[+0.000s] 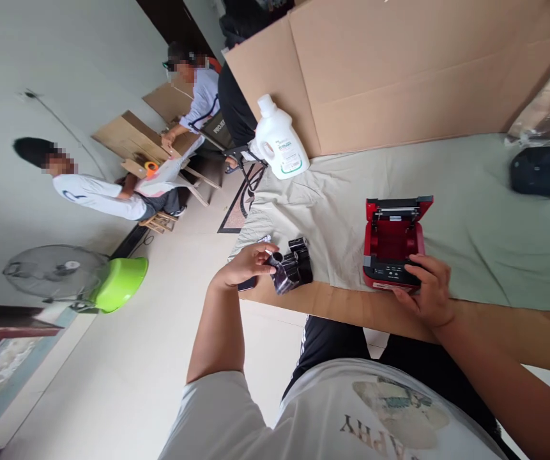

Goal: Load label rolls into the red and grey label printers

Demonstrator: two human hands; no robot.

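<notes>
My left hand [250, 263] is closed, thumb and fingers around a shiny black roll [282, 276] in what looks like plastic wrap. More black rolls [298, 245] lie in a cluster just beyond it, near the table edge. A dark flat object [247, 284] shows partly under my left wrist. To the right stands a small red and black label printer [389, 276], its lid raised and its red inside bare to view. My right hand [430, 287] grips the printer's front right corner, fingers on the black button panel and thumb lower at the front.
A white detergent bottle [282, 140] stands at the back left of the cloth-covered table [476, 243]. Behind it rises a cardboard panel [389, 70]. A black cap [545, 169] lies far right. Two people sit at a low table leftward, near a fan [54, 275] and green basin [121, 281].
</notes>
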